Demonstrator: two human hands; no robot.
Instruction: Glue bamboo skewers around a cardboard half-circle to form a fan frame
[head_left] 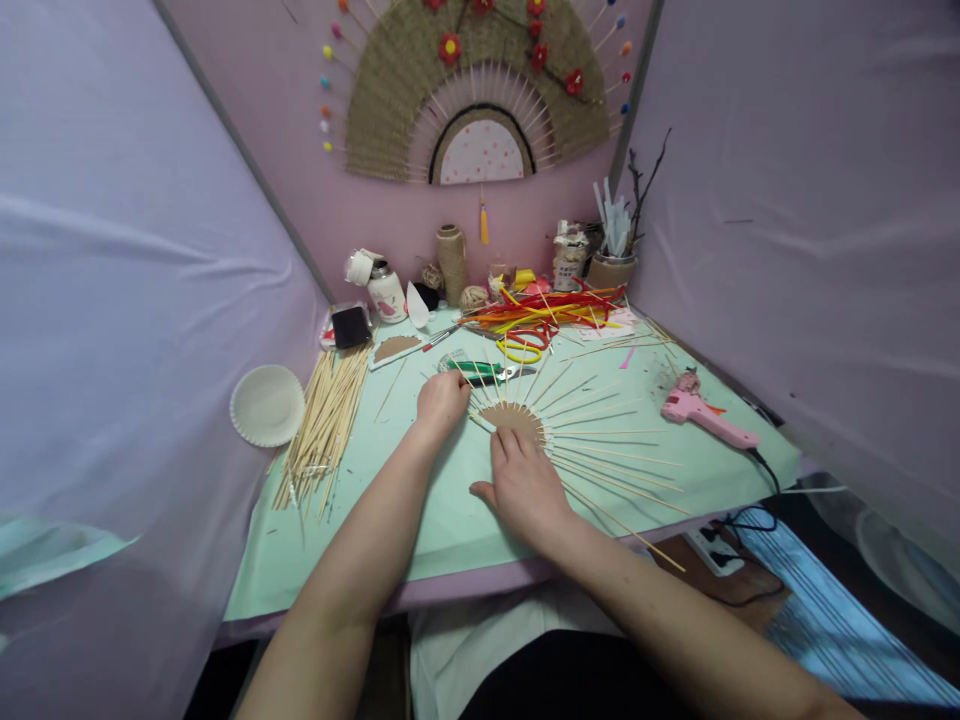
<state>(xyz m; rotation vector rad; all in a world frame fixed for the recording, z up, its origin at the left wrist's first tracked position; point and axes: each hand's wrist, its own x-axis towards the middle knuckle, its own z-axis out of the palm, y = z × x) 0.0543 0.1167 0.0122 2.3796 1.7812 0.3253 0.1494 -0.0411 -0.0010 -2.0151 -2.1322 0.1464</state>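
Observation:
A brown half-round cardboard piece (517, 418) lies on the pale green table cover, with thin wooden sticks (607, 434) fanned out from its curved edge. My right hand (527, 485) rests flat on the cardboard, fingers stretched and thumb apart. At the left end of the fan, my left hand (444, 400) is closed, fingertips pinched around a wooden stick close to the cardboard. Just beyond the left hand lie green-handled pliers (491, 374). The cardboard's lower part is partly hidden beneath my right hand.
Loose sticks (321, 425) are heaped at the left beside a white dish (268, 406). A pink glue gun (709, 415) lies at the right, its cord trailing off the edge. Scissors (520, 350), coloured strips (540, 310), twine (451, 265) and jars (387, 292) stand behind; a decorated fan (480, 90) hangs above.

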